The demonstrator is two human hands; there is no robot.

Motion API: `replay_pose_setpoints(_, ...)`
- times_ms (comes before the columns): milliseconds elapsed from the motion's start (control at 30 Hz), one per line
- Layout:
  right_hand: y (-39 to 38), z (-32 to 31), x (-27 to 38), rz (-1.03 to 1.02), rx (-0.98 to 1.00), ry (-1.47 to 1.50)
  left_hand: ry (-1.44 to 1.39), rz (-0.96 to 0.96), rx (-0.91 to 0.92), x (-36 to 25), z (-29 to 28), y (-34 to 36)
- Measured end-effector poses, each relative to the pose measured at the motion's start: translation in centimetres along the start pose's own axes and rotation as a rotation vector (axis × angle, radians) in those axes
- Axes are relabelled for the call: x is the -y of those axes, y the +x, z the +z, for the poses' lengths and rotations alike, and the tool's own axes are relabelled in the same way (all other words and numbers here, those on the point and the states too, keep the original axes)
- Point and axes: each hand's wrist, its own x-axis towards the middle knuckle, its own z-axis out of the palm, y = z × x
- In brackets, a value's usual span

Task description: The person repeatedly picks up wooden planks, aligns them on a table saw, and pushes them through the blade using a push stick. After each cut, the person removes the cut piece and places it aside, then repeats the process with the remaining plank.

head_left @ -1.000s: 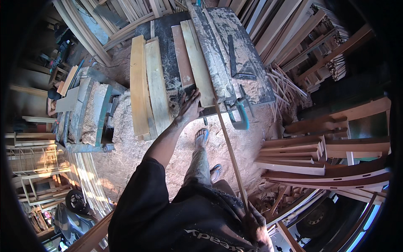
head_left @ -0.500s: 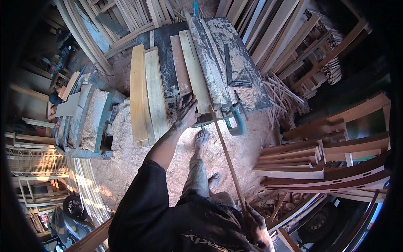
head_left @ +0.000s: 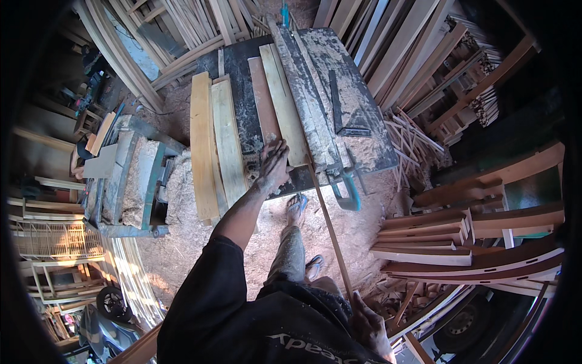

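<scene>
My left hand (head_left: pixel 274 168) lies on the near end of a reddish-brown board (head_left: pixel 265 100) on the dusty dark worktable, fingers stretched forward. Against that board's right side lies a pale plank (head_left: pixel 285 112). Down at the lower right, my right hand (head_left: pixel 368 327) is closed around the near end of a long thin wooden strip (head_left: pixel 330 227). The strip slants up and left to the table's front edge, its far end close to the pale plank's corner. A long sawdust-covered straight bar (head_left: pixel 306 97) runs along the plank's right side.
A black try square (head_left: pixel 336 115) lies on the table's right part, and a teal clamp-like part (head_left: pixel 347 193) juts from its front edge. Yellowish boards (head_left: pixel 202 145) lie at the left. Stacked brown timbers (head_left: pixel 424 252) stand at the right; sawdust covers the floor (head_left: pixel 188 249).
The whole view has shifted slightly, with the table now a little lower. A dark patch seen under my left fingers before no longer shows. My right hand keeps its hold on the strip.
</scene>
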Motion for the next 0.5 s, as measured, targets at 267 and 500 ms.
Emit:
replay_pose_setpoints(267, 3.4, -0.5, 2.3, 0.909, 0.046, 0.744, -0.040, 0.007, -0.025, 1.8, -0.2, 2.4)
replay_pose_setpoints(500, 5.0, 0.0, 1.3, 0.890, 0.063, 0.796, -0.015, -0.027, 0.045, 3.2, -0.4, 4.6)
